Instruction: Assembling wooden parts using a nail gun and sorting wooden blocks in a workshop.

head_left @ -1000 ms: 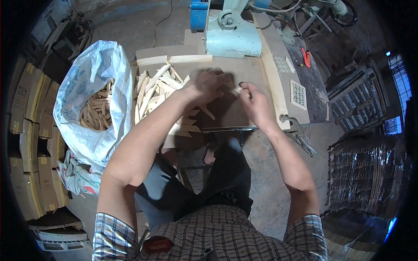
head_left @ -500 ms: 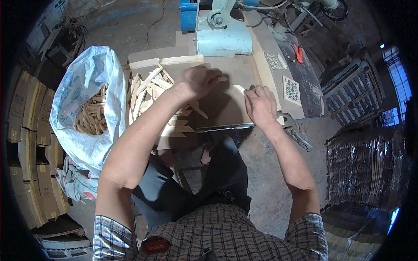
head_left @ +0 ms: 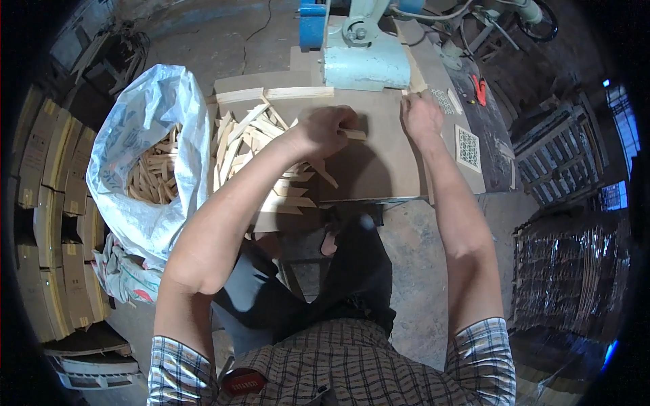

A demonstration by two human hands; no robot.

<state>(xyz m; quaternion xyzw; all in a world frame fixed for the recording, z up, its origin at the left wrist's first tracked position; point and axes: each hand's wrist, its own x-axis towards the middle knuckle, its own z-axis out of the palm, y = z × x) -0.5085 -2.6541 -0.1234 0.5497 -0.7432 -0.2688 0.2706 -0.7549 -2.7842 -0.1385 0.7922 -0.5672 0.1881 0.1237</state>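
Observation:
My left hand (head_left: 330,130) is closed around a short pale wooden strip (head_left: 356,135), whose end sticks out to the right over the cardboard-covered table (head_left: 387,154). Just left of that hand lies a loose heap of wooden strips (head_left: 238,135), some with angled ends. My right hand (head_left: 422,116) rests at the right side of the table, by the wooden edge rail and close to the base of the pale green machine (head_left: 367,66). Its fingers are curled down, and whatever they grip is hidden beneath them.
A white woven sack (head_left: 193,196) full of wooden pieces stands left of the table. Cardboard boxes (head_left: 51,227) are stacked farther left. On the right lie a patterned panel (head_left: 467,148) and red-handled pliers (head_left: 479,89). A long wooden board (head_left: 298,93) borders the heap at the back.
My right hand has moved away from me, from the table's front right up toward the machine's base. The left hand stays over the table with the strip. The whole view has shifted slightly.

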